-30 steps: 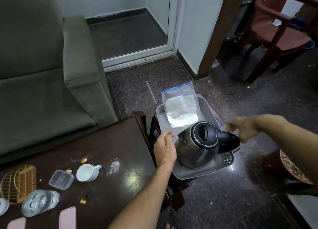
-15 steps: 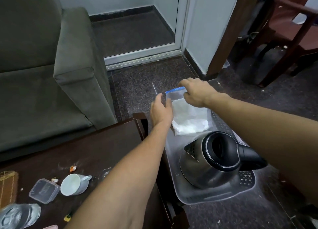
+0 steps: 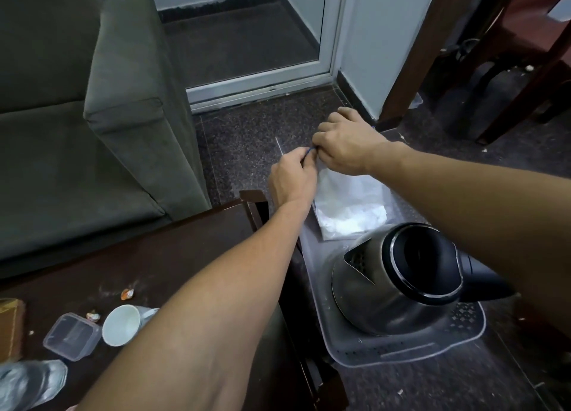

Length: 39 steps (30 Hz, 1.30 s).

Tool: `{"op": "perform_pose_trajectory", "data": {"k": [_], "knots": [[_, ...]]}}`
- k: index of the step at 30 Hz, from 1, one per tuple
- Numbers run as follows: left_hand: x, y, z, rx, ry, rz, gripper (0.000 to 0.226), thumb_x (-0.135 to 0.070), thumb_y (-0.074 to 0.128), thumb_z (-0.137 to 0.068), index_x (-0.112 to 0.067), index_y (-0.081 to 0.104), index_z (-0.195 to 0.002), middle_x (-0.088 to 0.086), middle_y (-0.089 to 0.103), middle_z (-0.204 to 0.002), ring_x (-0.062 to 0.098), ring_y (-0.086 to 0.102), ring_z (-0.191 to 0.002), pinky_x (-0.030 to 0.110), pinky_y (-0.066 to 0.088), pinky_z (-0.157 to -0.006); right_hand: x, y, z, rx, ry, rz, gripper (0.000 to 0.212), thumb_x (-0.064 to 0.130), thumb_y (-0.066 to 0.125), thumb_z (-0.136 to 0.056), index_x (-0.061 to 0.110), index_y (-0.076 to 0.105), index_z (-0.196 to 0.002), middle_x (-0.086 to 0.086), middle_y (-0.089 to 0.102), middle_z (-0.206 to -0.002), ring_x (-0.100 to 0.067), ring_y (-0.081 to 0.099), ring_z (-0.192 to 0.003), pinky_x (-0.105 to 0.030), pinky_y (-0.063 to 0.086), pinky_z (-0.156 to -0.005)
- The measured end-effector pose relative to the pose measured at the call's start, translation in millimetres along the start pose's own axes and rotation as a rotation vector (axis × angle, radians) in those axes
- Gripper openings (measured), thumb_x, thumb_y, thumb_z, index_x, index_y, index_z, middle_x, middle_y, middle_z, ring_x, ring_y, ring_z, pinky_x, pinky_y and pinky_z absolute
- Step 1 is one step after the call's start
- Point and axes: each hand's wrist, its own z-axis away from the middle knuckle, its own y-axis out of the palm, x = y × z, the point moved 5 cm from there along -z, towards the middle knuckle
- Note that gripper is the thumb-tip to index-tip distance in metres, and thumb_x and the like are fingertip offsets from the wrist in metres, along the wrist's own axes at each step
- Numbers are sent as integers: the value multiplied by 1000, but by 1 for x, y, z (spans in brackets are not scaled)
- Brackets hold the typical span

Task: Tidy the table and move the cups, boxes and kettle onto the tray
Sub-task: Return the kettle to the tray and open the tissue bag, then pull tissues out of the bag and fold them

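Note:
A steel kettle with a black lid and handle stands on the near half of a grey plastic tray, which sits beside the dark table. On the tray's far half lies a clear zip bag with white contents. My left hand and my right hand meet at the bag's far edge, both pinching its blue zip strip. On the table at lower left a white cup lies on its side next to a clear plastic box.
A grey-green sofa stands behind the table. Small wrappers and a crumpled clear bottle lie on the table. A brown woven item is at the left edge. A red-brown chair stands at the upper right.
Both hands left the kettle and tray edge and reached to the bag's far end. They have since come together at its zip strip. The view has come closer.

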Motion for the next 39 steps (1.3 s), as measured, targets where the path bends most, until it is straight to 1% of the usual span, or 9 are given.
{"op": "perform_pose_trajectory", "data": {"k": [5,12,14,17,19,23,28,34,39], "knots": [[-28,-35,13,-24,102,14,32,-40,57,-102,-22,72,-80,-6,54,-56,21,55,-61,33,34,-58,-2,-39,13,-107,-119,12,31,30,39,-102,13,65,-100,-6,63,-97,-31,56,-101,-54,25,-119],[-92,-112,28,-66,299,34,23,-36,61,-100,-25,81,-97,-3,78,-80,20,70,-76,37,55,-74,7,-128,39,-286,-140,86,37,33,29,-99,14,59,-91,-4,58,-86,-30,54,-87,-52,34,-113],[-111,-141,36,-116,358,15,22,-37,61,-99,-26,81,-96,-2,76,-76,22,68,-73,34,51,-68,15,-160,47,-346,-130,109,35,33,31,-98,14,59,-91,-5,58,-87,-30,55,-87,-54,33,-115],[-130,-190,54,-232,423,-46,22,-35,63,-97,-25,79,-86,2,71,-67,23,64,-65,28,32,-60,40,-204,55,-363,-106,129,36,33,30,-99,14,60,-92,-5,59,-90,-30,57,-90,-55,29,-119],[-134,-227,64,-286,435,-65,25,-33,64,-96,-21,75,-77,5,68,-64,27,64,-64,29,29,-58,64,-235,55,-358,-98,125,38,33,28,-99,14,61,-94,-5,59,-91,-31,57,-91,-56,27,-120],[-127,-310,84,-326,437,-116,25,-33,66,-95,-18,75,-77,10,70,-67,36,66,-67,37,44,-57,126,-287,53,-360,-121,122,37,34,31,-97,14,62,-94,-6,63,-92,-32,60,-91,-59,28,-119],[-102,-423,115,-370,375,-129,31,-38,59,-94,-16,73,-75,6,62,-58,33,60,-60,39,47,-54,219,-348,35,-383,-196,125,32,32,34,-101,14,59,-91,-4,60,-88,-30,58,-86,-59,26,-119],[-91,-558,137,-426,317,-174,25,-31,62,-99,-17,77,-86,4,71,-71,29,65,-69,43,52,-65,321,-444,18,-473,-259,127,30,30,38,-101,12,58,-88,-6,57,-83,-31,56,-81,-60,26,-119],[-103,-660,157,-528,352,-207,26,-31,62,-98,-16,76,-84,4,71,-72,31,64,-70,40,49,-62,388,-525,12,-530,-262,150,27,30,38,-101,14,56,-89,-4,57,-86,-31,58,-86,-58,24,-120]]}}
